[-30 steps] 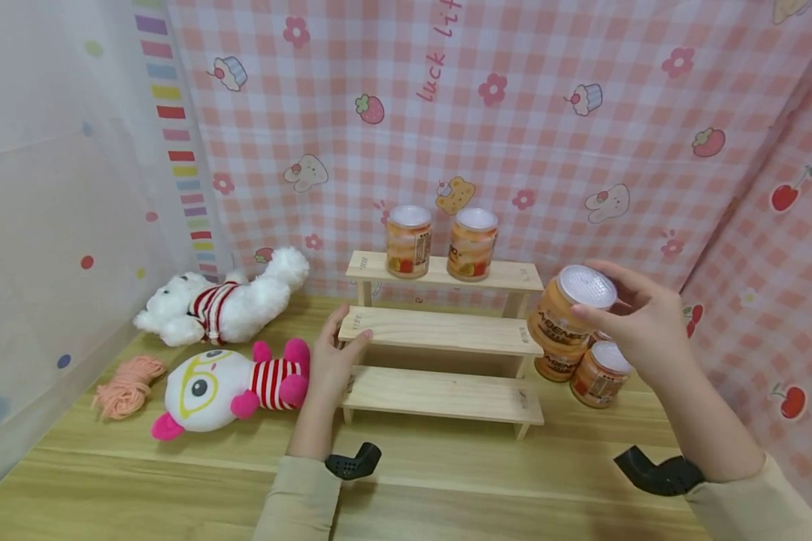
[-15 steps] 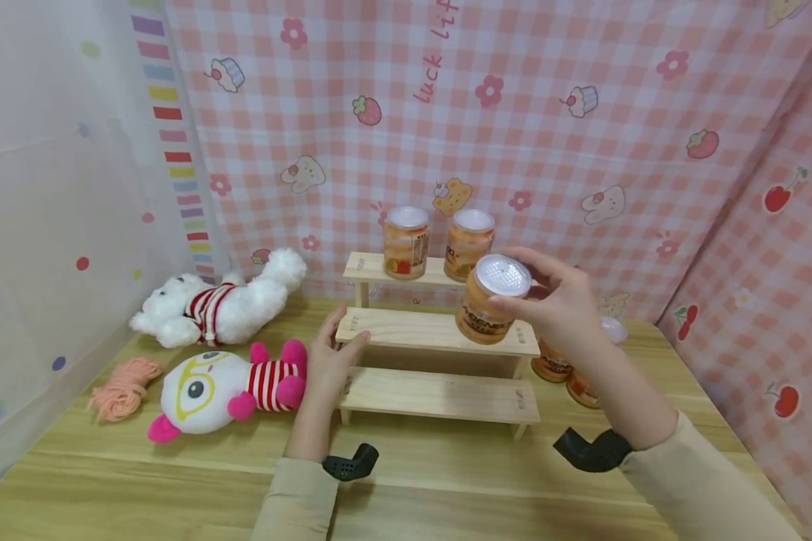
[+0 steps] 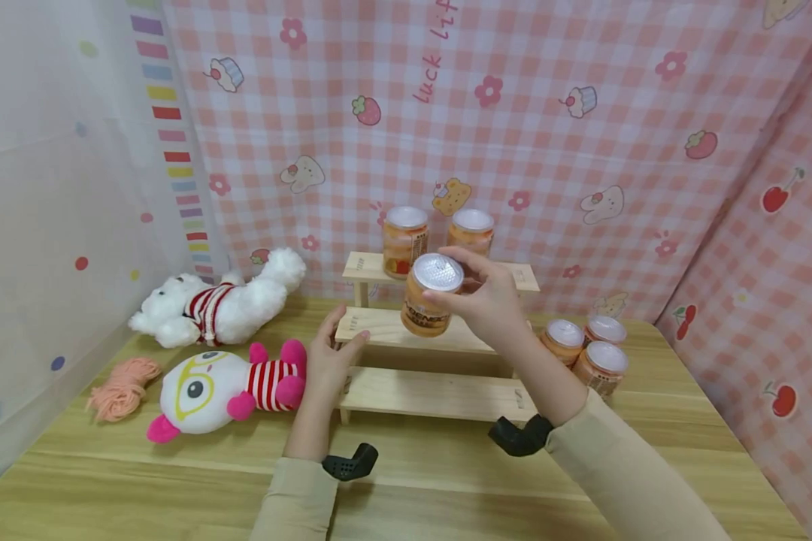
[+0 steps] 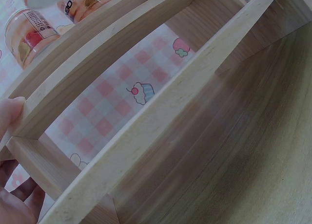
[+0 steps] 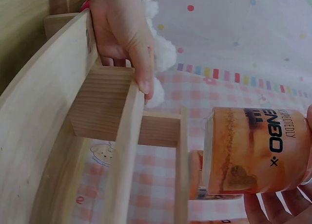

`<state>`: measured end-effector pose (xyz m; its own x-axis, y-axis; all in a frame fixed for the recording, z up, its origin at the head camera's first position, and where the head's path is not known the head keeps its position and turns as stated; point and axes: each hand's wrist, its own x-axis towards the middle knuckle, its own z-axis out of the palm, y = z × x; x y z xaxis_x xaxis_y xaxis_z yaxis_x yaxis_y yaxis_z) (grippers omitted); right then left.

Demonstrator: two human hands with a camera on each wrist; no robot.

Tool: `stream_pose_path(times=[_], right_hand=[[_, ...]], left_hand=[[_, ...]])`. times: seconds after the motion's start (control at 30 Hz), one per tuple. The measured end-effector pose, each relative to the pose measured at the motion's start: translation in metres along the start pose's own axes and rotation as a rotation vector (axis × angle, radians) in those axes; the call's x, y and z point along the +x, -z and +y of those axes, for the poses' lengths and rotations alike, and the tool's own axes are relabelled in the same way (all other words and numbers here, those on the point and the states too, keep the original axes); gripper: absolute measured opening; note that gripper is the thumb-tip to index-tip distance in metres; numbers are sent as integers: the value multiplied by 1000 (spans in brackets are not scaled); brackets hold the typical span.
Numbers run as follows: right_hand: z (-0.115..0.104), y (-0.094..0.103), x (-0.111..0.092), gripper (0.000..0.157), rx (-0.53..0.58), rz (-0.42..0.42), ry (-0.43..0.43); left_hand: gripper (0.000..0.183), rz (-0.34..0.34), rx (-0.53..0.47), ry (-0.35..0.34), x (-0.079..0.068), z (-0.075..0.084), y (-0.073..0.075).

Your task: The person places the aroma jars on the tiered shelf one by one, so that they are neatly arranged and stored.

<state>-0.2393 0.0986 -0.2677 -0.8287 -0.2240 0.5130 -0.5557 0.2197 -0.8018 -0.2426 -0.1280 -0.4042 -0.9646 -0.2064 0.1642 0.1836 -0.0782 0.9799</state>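
My right hand [image 3: 490, 304] grips an orange-labelled jar [image 3: 425, 309] with a clear textured lid, thumb on the near side. The jar is slightly tilted and overlaps the middle step of a three-step wooden display stand [image 3: 440, 394] in the head view. In the right wrist view the held jar [image 5: 263, 146] lies sideways across the picture, fingers [image 5: 280, 209] along its side. My left hand [image 3: 328, 357] holds the left end of the middle step, thumb [image 4: 10, 109] on top and the other fingers below. Two similar jars [image 3: 406, 239] stand on the top step, the right one partly hidden.
Three more jars [image 3: 602, 367] stand close together on the table right of the stand. At left lie a white plush dog [image 3: 240, 312], a pink-and-white plush toy [image 3: 203, 391] and a bundle of peach yarn [image 3: 123, 388]. A checked curtain [image 3: 548, 135] hangs behind.
My right hand has carried the jar leftward from above the jars at right to over the left part of the stand's middle step. My left hand has stayed at the step's end.
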Motion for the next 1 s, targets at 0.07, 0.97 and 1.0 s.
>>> stream_pose_path(times=[0.07,0.97,1.0], right_hand=[[5,-6,2,56,9,4,-15],[48,-47,16,58,-61,56,-141],[49,-48,16,58,-62,56,-147]], left_hand=[[68,1,5,2,0,0,0],[68,-11,-4,37,-9,21,-1],[68,-10,-8,39,-7,18,-1]])
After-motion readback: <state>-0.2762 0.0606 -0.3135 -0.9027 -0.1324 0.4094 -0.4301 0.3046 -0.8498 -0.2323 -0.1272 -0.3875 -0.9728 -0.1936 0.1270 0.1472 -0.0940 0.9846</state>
